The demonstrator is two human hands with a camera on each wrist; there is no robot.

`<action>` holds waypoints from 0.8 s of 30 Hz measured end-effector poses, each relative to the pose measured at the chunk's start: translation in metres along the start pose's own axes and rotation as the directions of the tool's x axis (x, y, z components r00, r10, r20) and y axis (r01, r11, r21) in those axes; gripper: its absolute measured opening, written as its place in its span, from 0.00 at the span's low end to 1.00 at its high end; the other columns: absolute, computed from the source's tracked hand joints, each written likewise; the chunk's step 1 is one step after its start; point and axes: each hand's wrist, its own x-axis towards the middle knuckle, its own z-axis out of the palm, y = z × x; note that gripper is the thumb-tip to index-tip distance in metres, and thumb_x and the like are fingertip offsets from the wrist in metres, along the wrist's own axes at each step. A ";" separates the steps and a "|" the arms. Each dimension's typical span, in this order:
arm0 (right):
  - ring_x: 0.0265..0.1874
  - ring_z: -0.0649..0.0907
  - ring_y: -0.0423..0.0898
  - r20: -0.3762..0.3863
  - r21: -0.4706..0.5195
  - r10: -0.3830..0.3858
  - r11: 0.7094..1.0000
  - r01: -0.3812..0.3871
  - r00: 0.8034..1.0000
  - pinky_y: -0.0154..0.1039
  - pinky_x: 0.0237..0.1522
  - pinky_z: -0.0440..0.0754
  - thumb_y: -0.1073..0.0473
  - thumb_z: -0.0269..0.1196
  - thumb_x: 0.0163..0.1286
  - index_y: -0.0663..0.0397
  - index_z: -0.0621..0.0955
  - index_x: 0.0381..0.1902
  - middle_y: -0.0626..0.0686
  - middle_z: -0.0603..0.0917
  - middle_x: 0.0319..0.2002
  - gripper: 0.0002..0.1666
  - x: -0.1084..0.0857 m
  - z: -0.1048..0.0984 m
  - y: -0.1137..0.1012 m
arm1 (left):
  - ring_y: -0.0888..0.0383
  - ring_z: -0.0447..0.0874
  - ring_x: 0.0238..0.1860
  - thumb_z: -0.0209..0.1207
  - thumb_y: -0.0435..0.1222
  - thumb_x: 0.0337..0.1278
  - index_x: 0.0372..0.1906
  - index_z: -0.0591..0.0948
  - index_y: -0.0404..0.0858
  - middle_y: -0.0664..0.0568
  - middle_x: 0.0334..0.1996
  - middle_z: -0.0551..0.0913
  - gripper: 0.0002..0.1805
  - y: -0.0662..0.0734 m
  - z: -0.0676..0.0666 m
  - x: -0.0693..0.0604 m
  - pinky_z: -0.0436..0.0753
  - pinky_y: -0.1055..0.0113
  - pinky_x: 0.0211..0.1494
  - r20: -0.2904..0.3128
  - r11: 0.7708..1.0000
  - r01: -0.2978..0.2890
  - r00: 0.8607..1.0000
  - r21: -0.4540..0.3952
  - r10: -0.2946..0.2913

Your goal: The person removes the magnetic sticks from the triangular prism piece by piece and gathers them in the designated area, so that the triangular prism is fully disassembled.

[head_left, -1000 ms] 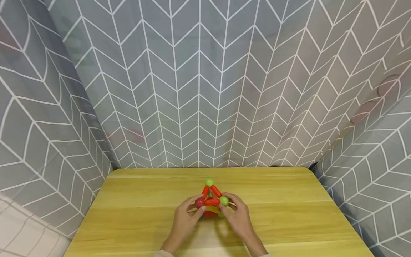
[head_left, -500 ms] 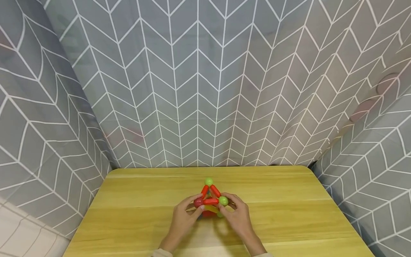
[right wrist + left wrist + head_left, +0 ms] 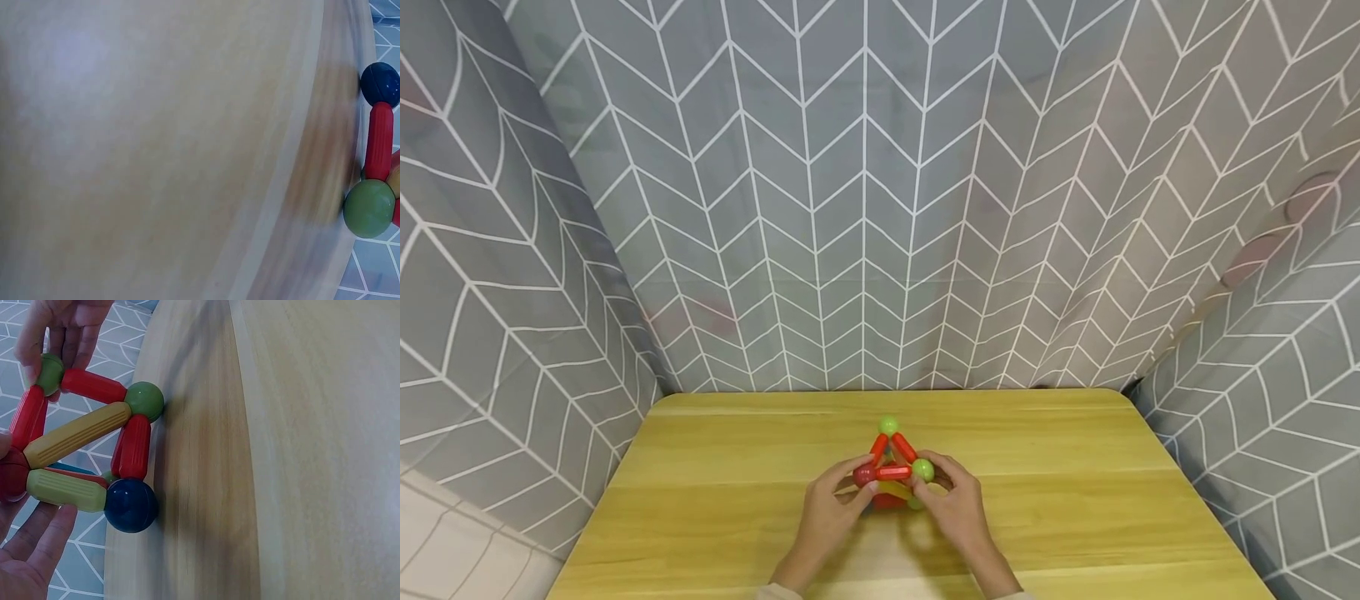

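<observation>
one ball-and-rod frame (image 3: 893, 472), on or just over the desk (image 3: 1075, 500), which is unclear; left grip (image 3: 831, 507) pinches its dark red ball (image 3: 865, 475); right grip (image 3: 955, 504) pinches a green ball (image 3: 922, 471); one red rod (image 3: 28, 415) joins these two; one yellow rod (image 3: 78, 435) meets the dark red ball; one pale green rod (image 3: 65, 489) ends at a blue ball (image 3: 131, 505)

The curtain (image 3: 887, 217) is showing white chevron lines on grey, with pinkish patches. The worktop (image 3: 745, 450) is showing yellow wood grain in bands. A dark red ball (image 3: 864, 476), a blue ball (image 3: 131, 505), green balls (image 3: 922, 470), red rods (image 3: 94, 385), a yellow rod (image 3: 78, 434) and a pale green rod (image 3: 65, 489) are showing solid colours.
</observation>
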 end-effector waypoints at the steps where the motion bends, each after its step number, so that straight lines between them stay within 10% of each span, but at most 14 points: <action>1: 0.43 0.87 0.41 0.000 0.000 -0.005 1.000 0.005 1.000 0.30 0.49 0.86 0.70 0.70 0.58 0.54 0.86 0.51 0.57 0.88 0.48 0.21 0.000 0.000 0.000 | 0.41 0.88 0.51 0.69 0.30 0.56 0.55 0.85 0.41 0.39 0.55 0.85 0.19 0.000 0.000 0.000 0.89 0.67 0.46 0.000 1.000 0.001 1.000 -0.001 -0.001; 24: 0.36 0.85 0.36 0.052 -0.045 0.030 0.999 -0.028 0.998 0.28 0.46 0.86 0.72 0.70 0.57 0.53 0.88 0.45 0.52 0.88 0.40 0.17 0.009 -0.003 -0.012 | 0.46 0.89 0.47 0.70 0.31 0.55 0.54 0.85 0.44 0.44 0.54 0.86 0.19 0.000 -0.002 0.003 0.89 0.68 0.43 -0.010 1.000 -0.009 1.000 0.002 0.009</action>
